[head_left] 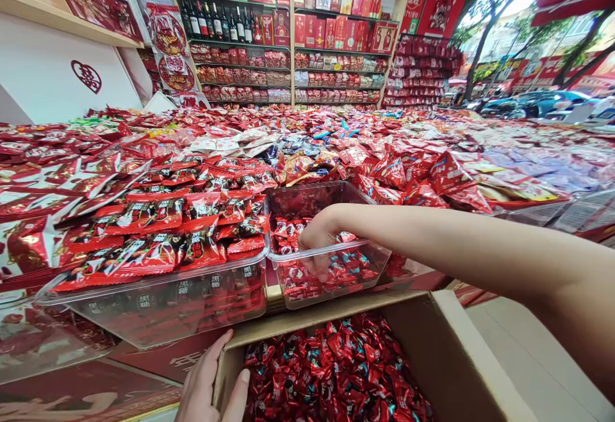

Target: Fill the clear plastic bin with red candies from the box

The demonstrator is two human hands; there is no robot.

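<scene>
Small red candies (298,286) are held in a clear tub (287,257) at frame centre, just above the cardboard box (439,345) and its candy pile (327,374). The tub is occupied by the right hand (321,233), fingers pointing down; whether candy is gripped cannot be told. The box's left edge is clasped by the left hand (209,377), farther from the tub. Stocked shelves (292,38) are seen at upper centre.

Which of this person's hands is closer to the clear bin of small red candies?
Right. The right hand is down inside the clear bin; the left hand is outside it, gripping the cardboard box by its left edge.
</scene>
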